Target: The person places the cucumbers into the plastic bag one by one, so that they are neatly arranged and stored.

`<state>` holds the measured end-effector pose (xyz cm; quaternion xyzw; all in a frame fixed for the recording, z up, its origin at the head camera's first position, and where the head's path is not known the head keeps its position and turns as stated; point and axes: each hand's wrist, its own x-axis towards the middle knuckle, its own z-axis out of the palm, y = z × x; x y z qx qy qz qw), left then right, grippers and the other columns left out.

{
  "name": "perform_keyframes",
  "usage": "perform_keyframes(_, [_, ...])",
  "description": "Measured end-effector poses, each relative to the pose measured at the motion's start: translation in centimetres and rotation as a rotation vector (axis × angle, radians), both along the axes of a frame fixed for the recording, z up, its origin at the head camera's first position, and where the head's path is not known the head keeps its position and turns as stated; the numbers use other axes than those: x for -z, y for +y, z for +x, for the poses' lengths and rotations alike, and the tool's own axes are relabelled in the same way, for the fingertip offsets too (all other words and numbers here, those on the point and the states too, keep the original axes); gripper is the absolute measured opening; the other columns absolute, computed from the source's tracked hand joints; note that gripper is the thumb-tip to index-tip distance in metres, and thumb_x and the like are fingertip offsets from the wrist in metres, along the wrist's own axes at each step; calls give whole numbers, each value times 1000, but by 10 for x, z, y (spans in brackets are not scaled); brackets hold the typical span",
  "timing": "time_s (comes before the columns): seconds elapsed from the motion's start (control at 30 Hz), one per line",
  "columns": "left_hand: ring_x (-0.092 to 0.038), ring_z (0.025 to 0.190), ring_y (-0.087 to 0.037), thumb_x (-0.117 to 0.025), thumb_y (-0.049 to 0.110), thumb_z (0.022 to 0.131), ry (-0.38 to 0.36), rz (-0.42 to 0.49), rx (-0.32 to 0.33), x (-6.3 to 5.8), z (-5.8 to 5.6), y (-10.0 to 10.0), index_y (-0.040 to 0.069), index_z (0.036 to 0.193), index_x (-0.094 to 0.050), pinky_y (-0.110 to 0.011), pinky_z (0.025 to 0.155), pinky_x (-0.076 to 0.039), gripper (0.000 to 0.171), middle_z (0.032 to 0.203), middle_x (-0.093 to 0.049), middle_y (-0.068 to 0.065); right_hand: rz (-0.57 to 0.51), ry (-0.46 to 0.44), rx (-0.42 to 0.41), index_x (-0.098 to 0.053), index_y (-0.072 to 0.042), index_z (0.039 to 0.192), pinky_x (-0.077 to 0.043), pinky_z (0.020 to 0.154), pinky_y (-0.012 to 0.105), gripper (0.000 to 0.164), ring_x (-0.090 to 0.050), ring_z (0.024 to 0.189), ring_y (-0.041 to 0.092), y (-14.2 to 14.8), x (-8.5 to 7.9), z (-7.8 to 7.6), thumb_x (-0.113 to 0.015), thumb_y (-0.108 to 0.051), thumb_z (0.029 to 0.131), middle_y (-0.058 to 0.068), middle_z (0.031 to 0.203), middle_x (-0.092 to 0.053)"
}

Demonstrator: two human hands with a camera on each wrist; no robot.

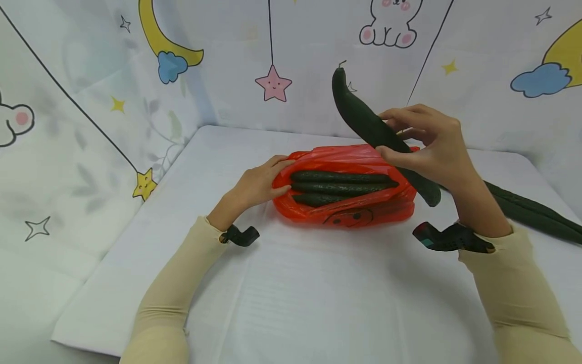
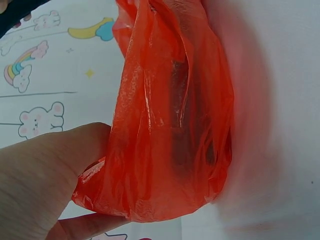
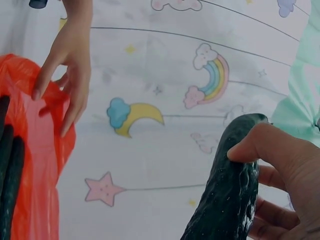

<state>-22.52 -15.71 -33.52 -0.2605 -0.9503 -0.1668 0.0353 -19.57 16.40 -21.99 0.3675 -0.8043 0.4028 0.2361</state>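
You had a cucumber (image 1: 364, 119) up in the air in your right hand (image 1: 429, 141), thumb (image 3: 250, 145) on one side and fingers (image 3: 277, 214) on the other, spread just wide enough to go round it. It was tilted, with the curly stem end up and to the left and the blunt end down to the right, passing in front of the right end of the red bag (image 1: 345, 215). Couldn't tell if that low end was touching the plastic. Your left hand (image 1: 259, 183) was at the other end of the bag, thumb and fingers bent round the edge with the plastic pinched between them. The bag lay on its side on the white worktop (image 1: 295, 293), mouth facing you, and three cucumbers (image 1: 341, 187) showed inside, stacked lengthwise. Off to your right, what looked like a couple more cucumbers (image 1: 536, 215) lay on the worktop, partly hidden behind your wrist. You had tan sleeves (image 1: 168, 288) on, and behind it all hung a pale backdrop (image 1: 236, 40) with moons, stars and bears.
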Motion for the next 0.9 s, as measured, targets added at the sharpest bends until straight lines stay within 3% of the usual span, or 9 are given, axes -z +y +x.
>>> perform_keyframes(0.47, [-57, 117, -28, -68, 28, 92, -8, 15, 3, 0, -1, 0, 12, 149, -40, -45, 81, -57, 66, 149, -40, -10, -12, 21, -157, -68, 7, 111, -54, 76, 15, 44, -63, 88, 11, -33, -3, -10, -77, 11, 69, -10, 98, -63])
perform_keyframes(0.73, [-60, 111, -27, -69, 28, 91, -5, 10, -1, 1, -1, -1, 12, 149, -40, -44, 81, -58, 66, 150, -40, -9, -18, -8, -200, -69, 5, 112, -54, 77, 16, 41, -63, 88, 11, -52, 1, -11, -77, 8, 71, 2, 96, -65])
perform_keyframes(0.9, [-61, 109, -27, -69, 28, 91, 3, 0, 2, 3, -2, -1, 13, 149, -40, -42, 81, -58, 66, 150, -40, -8, -5, 45, -229, -69, 5, 111, -54, 79, 16, 41, -63, 89, 8, -62, 4, -13, -78, 7, 71, 13, 96, -65])
